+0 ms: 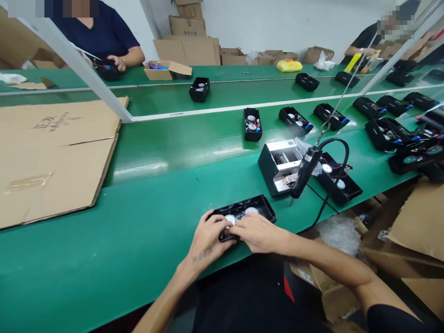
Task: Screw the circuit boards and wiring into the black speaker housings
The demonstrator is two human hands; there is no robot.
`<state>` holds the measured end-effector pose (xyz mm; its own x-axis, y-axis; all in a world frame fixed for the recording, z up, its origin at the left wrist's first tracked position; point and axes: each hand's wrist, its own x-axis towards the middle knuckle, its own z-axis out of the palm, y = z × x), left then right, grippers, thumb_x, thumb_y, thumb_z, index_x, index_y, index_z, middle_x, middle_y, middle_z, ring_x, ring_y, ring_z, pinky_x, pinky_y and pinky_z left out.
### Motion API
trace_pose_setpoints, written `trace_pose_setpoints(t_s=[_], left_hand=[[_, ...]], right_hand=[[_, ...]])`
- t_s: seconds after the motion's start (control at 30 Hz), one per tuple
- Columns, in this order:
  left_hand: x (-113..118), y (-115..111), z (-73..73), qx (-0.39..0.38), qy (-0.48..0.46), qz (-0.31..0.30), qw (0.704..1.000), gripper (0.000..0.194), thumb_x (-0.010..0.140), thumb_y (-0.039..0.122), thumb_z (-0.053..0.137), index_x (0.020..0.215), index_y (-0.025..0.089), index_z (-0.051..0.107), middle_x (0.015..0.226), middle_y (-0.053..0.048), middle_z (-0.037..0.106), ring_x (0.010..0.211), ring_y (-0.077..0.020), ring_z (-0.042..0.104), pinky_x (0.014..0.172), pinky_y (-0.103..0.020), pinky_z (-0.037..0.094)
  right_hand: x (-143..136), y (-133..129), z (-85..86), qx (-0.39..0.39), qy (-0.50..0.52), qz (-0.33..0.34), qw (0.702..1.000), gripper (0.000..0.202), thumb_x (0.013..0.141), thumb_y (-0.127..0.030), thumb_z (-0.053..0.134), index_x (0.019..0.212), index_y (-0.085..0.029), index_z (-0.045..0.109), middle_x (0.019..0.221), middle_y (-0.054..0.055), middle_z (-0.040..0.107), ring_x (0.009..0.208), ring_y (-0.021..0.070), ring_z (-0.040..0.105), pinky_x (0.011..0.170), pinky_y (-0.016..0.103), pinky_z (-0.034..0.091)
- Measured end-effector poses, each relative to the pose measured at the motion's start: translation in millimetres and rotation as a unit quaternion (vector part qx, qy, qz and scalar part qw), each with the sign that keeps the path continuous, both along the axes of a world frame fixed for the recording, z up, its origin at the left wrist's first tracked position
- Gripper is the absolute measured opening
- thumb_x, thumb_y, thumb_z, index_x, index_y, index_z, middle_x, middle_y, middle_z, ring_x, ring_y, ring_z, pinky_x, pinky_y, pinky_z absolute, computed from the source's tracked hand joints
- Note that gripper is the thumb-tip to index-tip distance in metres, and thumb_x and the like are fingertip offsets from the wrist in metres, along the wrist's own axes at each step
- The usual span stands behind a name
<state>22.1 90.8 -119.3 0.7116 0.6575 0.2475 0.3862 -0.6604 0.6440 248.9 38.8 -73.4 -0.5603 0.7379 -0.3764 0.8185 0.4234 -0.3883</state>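
In front of me on the green bench lies an open black speaker housing (267,209), with two round silver-white discs inside, one (251,211) near its middle and one (230,219) nearer my left fingers. My left hand (210,236) is closed around the housing's left end. Reaching in from the right, my right hand (258,232) has its fingers bent together over the open side, touching or close to my left fingertips. What those right fingers pinch, if anything, is hidden. A black electric screwdriver (305,171) hangs tip down to the right of the housing.
A black and silver screw feeder (277,164) stands behind the screwdriver. Another open housing (340,178) lies right of it. Several more line the green conveyor (180,134). Flattened cardboard (52,157) covers the left side. Two people sit across; boxes (322,286) stand below the bench.
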Motion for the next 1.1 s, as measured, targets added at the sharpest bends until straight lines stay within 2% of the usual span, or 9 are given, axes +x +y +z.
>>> trace_pose_setpoints(t_s=[0.1, 0.17, 0.23, 0.33, 0.47, 0.7, 0.83, 0.97, 1.1], left_hand=[[5.2, 39.2, 21.3, -0.179, 0.069, -0.019, 0.981, 0.041, 0.068, 0.037, 0.097, 0.098, 0.021, 0.074, 0.092, 0.002, 0.073, 0.092, -0.0206, 0.068, 0.108, -0.043, 0.043], [8.0, 57.1, 33.7, -0.233, 0.092, -0.025, 0.968, 0.040, 0.070, 0.043, 0.094, 0.099, 0.021, 0.076, 0.088, 0.002, 0.072, 0.084, -0.0186, 0.065, 0.087, -0.035, 0.049], [9.8, 66.3, 39.6, -0.249, 0.092, -0.029, 0.964, 0.042, 0.071, 0.043, 0.091, 0.104, 0.022, 0.077, 0.088, 0.003, 0.072, 0.078, -0.0161, 0.062, 0.074, -0.029, 0.047], [10.5, 68.8, 38.0, -0.268, 0.084, -0.026, 0.960, 0.055, 0.067, 0.040, 0.092, 0.116, 0.022, 0.077, 0.089, 0.003, 0.071, 0.079, -0.0145, 0.061, 0.074, -0.026, 0.046], [10.3, 64.4, 33.5, -0.287, 0.076, -0.018, 0.955, 0.061, 0.064, 0.037, 0.093, 0.121, 0.022, 0.076, 0.086, 0.004, 0.070, 0.077, -0.0137, 0.061, 0.073, -0.026, 0.046], [11.4, 59.0, 33.9, -0.308, 0.062, -0.004, 0.949, 0.064, 0.064, 0.043, 0.093, 0.122, 0.023, 0.075, 0.081, 0.005, 0.067, 0.075, -0.0141, 0.062, 0.074, -0.026, 0.048], [11.9, 58.9, 31.8, -0.303, 0.056, -0.001, 0.951, 0.062, 0.063, 0.044, 0.093, 0.119, 0.023, 0.076, 0.081, 0.004, 0.066, 0.075, -0.0141, 0.062, 0.076, -0.027, 0.048], [11.8, 61.1, 29.9, -0.308, 0.071, 0.010, 0.949, 0.066, 0.062, 0.047, 0.093, 0.121, 0.023, 0.075, 0.087, 0.003, 0.069, 0.079, -0.0152, 0.063, 0.077, -0.028, 0.048], [11.3, 62.6, 31.6, -0.308, 0.081, 0.014, 0.948, 0.064, 0.060, 0.047, 0.093, 0.116, 0.022, 0.077, 0.089, 0.002, 0.070, 0.081, -0.0162, 0.064, 0.077, -0.029, 0.047]], right_hand=[[0.2, 36.8, 20.8, -0.045, -0.001, -0.022, 0.999, 0.055, 0.096, -0.027, 0.058, 0.151, -0.025, 0.058, 0.121, 0.006, 0.063, 0.098, 0.0045, 0.058, 0.090, 0.013, 0.035], [2.6, 56.1, 31.9, -0.067, 0.013, -0.023, 0.997, 0.056, 0.093, -0.031, 0.063, 0.149, -0.024, 0.060, 0.118, 0.004, 0.064, 0.089, 0.0021, 0.056, 0.078, 0.010, 0.028], [3.6, 66.2, 38.8, -0.076, 0.009, -0.019, 0.997, 0.057, 0.092, -0.037, 0.067, 0.148, -0.024, 0.061, 0.120, 0.003, 0.064, 0.088, 0.0024, 0.056, 0.072, 0.010, 0.023], [0.1, 66.5, 41.7, -0.051, -0.028, -0.016, 0.998, 0.064, 0.093, -0.044, 0.069, 0.153, -0.026, 0.057, 0.120, 0.004, 0.064, 0.095, 0.0060, 0.059, 0.073, 0.012, 0.018], [-6.5, 59.2, 39.7, -0.041, -0.060, -0.020, 0.997, 0.057, 0.097, -0.045, 0.062, 0.150, -0.028, 0.059, 0.113, 0.004, 0.065, 0.098, 0.0100, 0.062, 0.076, 0.014, 0.020], [-8.3, 55.4, 23.4, -0.001, -0.045, -0.017, 0.999, 0.050, 0.095, -0.044, 0.060, 0.141, -0.028, 0.066, 0.099, 0.005, 0.064, 0.087, 0.0061, 0.058, 0.080, 0.014, 0.028], [-5.7, 53.7, 16.6, 0.020, -0.039, -0.013, 0.999, 0.052, 0.094, -0.043, 0.060, 0.145, -0.032, 0.065, 0.097, 0.004, 0.064, 0.086, 0.0055, 0.058, 0.080, 0.013, 0.025], [-1.8, 53.0, 23.0, -0.010, -0.015, -0.051, 0.999, 0.053, 0.095, -0.050, 0.062, 0.148, -0.042, 0.060, 0.104, -0.001, 0.066, 0.088, 0.0040, 0.058, 0.078, 0.012, 0.017], [-3.7, 50.2, 29.8, -0.030, -0.023, -0.097, 0.995, 0.050, 0.094, -0.049, 0.066, 0.142, -0.035, 0.067, 0.101, 0.001, 0.066, 0.085, 0.0026, 0.056, 0.075, 0.014, 0.014]])
